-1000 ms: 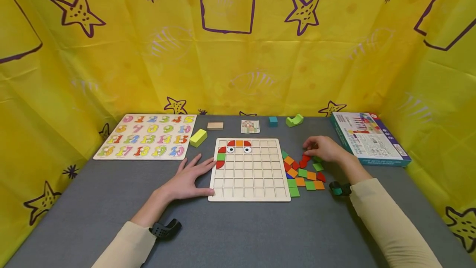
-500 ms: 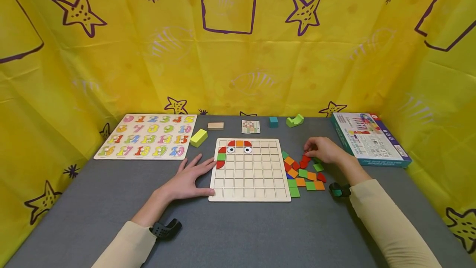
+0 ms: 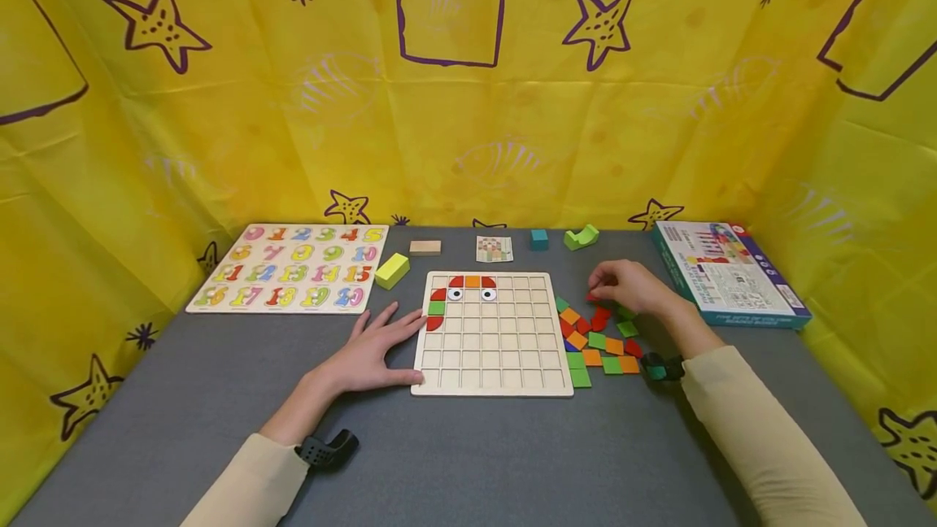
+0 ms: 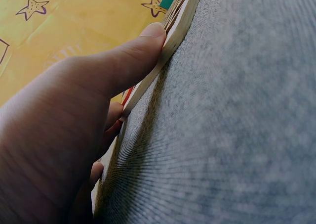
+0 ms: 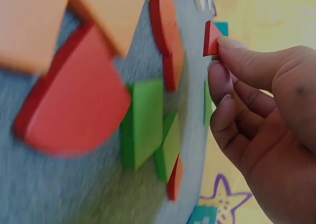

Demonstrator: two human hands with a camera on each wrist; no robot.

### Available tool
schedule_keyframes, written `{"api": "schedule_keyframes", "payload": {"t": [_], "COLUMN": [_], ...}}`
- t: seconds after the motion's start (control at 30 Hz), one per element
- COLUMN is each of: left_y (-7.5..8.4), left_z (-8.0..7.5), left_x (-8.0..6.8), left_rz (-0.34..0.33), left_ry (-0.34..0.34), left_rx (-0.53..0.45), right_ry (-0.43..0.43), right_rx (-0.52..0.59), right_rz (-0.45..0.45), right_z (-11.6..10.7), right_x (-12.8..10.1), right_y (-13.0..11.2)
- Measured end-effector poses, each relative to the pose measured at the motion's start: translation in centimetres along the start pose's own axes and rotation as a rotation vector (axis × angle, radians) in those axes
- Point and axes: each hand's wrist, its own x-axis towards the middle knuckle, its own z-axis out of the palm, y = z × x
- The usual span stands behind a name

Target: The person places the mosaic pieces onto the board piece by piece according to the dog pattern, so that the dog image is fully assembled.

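Note:
A wooden grid board (image 3: pixel 492 334) lies on the grey table, with red, orange and green tiles and two eye tiles in its top-left corner. My left hand (image 3: pixel 375 352) lies flat against the board's left edge (image 4: pixel 165 48), fingers straight. My right hand (image 3: pixel 628 286) hovers over a heap of red, orange and green tiles (image 3: pixel 599 341) to the right of the board and pinches a small red tile (image 5: pixel 212 38) between thumb and fingertips, lifted off the table. Other loose tiles (image 5: pixel 143 121) lie close beneath it.
A number puzzle board (image 3: pixel 290 268) lies at the back left. A yellow-green block (image 3: pixel 391 270), a wooden block (image 3: pixel 424 247), a pattern card (image 3: pixel 494 248), a teal cube (image 3: pixel 538 239) and a green arch piece (image 3: pixel 581 237) line the back. A game box (image 3: pixel 726 269) sits right. Yellow curtains enclose the table.
My right hand has risen and shifted slightly back-left from the tile heap, now carrying a red tile in its fingertips. The left hand has not moved.

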Motion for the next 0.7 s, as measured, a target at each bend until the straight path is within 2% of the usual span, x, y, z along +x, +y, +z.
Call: {"api": "schedule_keyframes", "payload": {"t": [0.3, 0.5, 0.7], "left_y": [-0.1, 0.2, 0.3], "left_z": [0.0, -0.2, -0.3], "left_x": [0.0, -0.1, -0.1], "left_rz": [0.005, 0.013, 0.013], "left_ry": [0.003, 0.009, 0.007], "left_rx": [0.002, -0.006, -0.008], "right_ry": [0.003, -0.022, -0.045], "right_rx": [0.032, 0.063, 0.096], "right_rz": [-0.065, -0.097, -0.128], "right_z": [1.5, 2.9, 4.6], "right_x": [2.0, 3.8, 5.7], "right_y": [-2.9, -5.7, -7.4]}}
